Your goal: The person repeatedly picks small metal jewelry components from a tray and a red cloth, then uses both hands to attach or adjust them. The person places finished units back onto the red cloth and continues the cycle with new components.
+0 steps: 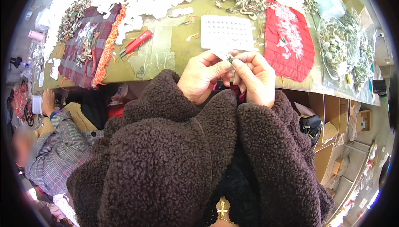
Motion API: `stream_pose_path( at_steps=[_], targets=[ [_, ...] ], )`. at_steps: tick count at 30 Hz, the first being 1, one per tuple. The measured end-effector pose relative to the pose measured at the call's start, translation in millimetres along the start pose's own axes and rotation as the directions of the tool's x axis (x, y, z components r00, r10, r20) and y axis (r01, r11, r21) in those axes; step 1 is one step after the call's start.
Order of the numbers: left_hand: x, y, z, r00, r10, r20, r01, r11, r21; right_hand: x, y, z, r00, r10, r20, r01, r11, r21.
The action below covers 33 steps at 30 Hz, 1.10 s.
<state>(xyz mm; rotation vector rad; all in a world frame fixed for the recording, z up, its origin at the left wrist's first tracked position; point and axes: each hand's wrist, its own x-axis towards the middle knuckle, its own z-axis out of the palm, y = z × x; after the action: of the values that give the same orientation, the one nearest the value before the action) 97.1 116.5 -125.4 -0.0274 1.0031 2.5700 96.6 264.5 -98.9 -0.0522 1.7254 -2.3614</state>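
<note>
My left hand (198, 78) and my right hand (258, 77) meet just over the table's near edge, thumbs and fingertips pinched together. Between them is a small green circuit board (230, 58) with something whitish or clear beside it, too small to make out. Both hands grip the piece, the right thumb pressing against its side. Fingers cover much of it, and the lower fingertips are hidden. Behind the hands lies a white tray (227, 31) with rows of small round dimples.
Red-handled cutters (136, 44) lie left on the green tabletop (183, 66). Clear plastic pieces (289, 27) cover a red cloth (272, 56). Coiled cables (249, 0) sit behind, with bagged ones (334, 48) at right. A co-worker's plaid sleeve (66, 143) is at left, cardboard boxes (328, 131) below right.
</note>
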Motion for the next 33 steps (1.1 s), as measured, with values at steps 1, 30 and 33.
stream_pose_path(
  at_steps=[1, 30, 33],
  targets=[
    [0, 0, 0, 1.0, -0.002, -0.004, 0.002, 1.0, -0.016, 0, 0, 0, 1.0, 0.011, 0.002, -0.011, 1.0, -0.002],
    [-4, 2, -8, 0.993, 0.115, 0.038, -0.12, 0.965, 0.233, -18, 11, -5, 0.99, -0.075, 0.121, 0.094, 0.982, -0.163],
    [-1, 1, -6, 0.993, 0.12, 0.012, -0.12, 0.972, 0.202, -14, 13, -2, 0.972, -0.168, 0.162, 0.195, 0.966, -0.168]
  ],
)
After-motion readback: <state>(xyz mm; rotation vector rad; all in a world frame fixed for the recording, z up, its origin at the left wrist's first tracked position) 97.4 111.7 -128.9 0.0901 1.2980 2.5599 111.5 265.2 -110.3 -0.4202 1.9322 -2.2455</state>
